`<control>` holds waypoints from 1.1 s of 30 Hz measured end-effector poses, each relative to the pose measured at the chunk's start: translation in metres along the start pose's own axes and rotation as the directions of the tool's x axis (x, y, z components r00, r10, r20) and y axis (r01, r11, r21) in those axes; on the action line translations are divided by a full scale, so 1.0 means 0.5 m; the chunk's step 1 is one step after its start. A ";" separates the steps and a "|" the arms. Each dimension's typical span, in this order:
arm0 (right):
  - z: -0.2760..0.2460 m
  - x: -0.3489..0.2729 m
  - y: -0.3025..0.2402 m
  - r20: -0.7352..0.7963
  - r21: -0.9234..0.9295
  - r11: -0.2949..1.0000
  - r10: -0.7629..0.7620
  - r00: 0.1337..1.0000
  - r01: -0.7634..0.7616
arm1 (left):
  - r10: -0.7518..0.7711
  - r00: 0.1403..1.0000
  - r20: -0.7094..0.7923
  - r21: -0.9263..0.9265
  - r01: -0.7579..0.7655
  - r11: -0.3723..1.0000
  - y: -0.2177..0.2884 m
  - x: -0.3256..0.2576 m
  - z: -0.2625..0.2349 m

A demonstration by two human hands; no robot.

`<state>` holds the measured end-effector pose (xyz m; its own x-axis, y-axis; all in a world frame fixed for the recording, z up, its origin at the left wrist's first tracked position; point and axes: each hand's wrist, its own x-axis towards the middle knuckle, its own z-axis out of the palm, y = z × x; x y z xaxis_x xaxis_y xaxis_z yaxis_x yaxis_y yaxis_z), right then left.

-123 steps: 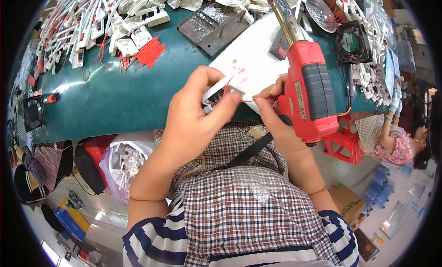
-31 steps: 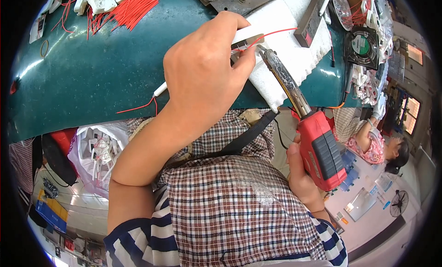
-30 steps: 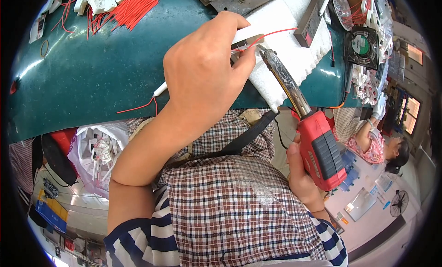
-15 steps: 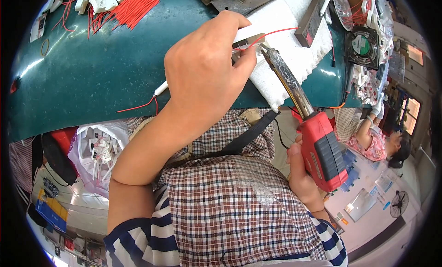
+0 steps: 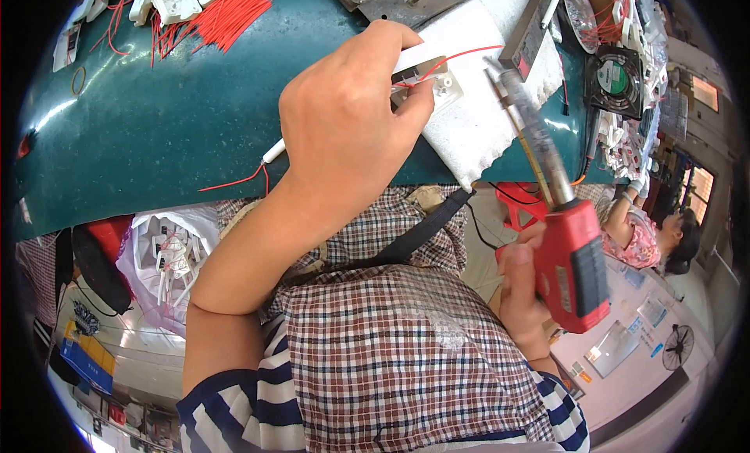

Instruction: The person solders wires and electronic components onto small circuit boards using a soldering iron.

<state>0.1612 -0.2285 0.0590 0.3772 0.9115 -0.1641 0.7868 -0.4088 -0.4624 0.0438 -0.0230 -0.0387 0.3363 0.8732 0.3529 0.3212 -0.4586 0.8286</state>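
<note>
In the head view, the left hand grips a white plastic housing with its fingers at upper centre, its long axis slanting toward the upper right; a red wire sticks out likewise. The right hand, right of centre, clasps a red-and-black soldering gun, tip toward the upper left. Lower left, a plastic bag contains white parts.

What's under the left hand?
White housing and red wire show past the left hand, white cable by its wrist. Rest covered; can't tell if cable joins housing.
</note>
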 end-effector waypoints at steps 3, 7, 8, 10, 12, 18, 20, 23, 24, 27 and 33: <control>0.014 0.046 -0.036 -0.242 0.475 0.878 0.199 0.950 -0.063 | 0.018 1.000 -0.018 -0.004 -0.018 1.000 -0.002 0.004 0.003; 0.004 0.141 -0.033 -0.329 0.516 0.850 0.080 0.941 0.108 | -0.029 0.999 0.018 0.012 0.028 1.000 0.010 0.009 -0.005; 0.015 0.169 -0.051 -0.400 0.498 0.845 0.026 0.916 0.193 | -0.019 1.000 0.014 0.015 0.019 1.000 0.014 0.009 -0.006; 0.028 0.215 -0.075 -0.473 0.476 0.831 -0.035 0.880 0.289 | -0.053 0.998 0.033 0.023 0.052 0.998 0.013 0.007 -0.004; 0.030 0.248 -0.087 -0.387 0.446 0.841 -0.128 0.913 0.307 | -0.044 0.999 0.019 0.006 0.044 0.999 0.010 0.003 0.000; 0.033 0.298 -0.069 -0.350 0.125 0.857 -0.433 0.830 0.500 | -0.047 0.999 0.003 -0.054 0.047 0.997 0.010 0.002 0.001; 0.031 0.289 -0.075 -0.364 0.199 0.817 -0.452 0.815 0.542 | -0.052 0.999 0.008 -0.056 0.053 0.997 0.011 0.004 -0.004; 0.025 0.280 -0.037 -0.339 0.069 0.871 -0.439 0.832 0.487 | -0.063 0.990 0.124 -0.081 0.073 0.994 0.021 0.017 -0.026; 0.033 0.276 -0.028 -0.339 0.071 0.872 -0.436 0.833 0.485 | -0.070 0.986 0.154 -0.167 0.096 0.981 0.025 0.021 -0.035; 0.061 0.266 -0.004 -0.331 0.358 0.851 -0.268 0.905 0.383 | 0.001 0.991 0.134 -0.205 0.026 0.978 0.008 0.023 -0.034; 0.082 0.259 0.014 -0.319 0.355 0.869 -0.233 0.919 0.344 | 0.217 0.970 0.107 -0.022 -0.216 0.976 0.003 0.006 -0.029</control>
<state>0.1954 -0.1117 -0.0014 0.3189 0.9181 0.2353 0.6403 -0.0257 -0.7677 0.0325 -0.0186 -0.0303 0.4904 0.7299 0.4762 0.2217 -0.6329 0.7418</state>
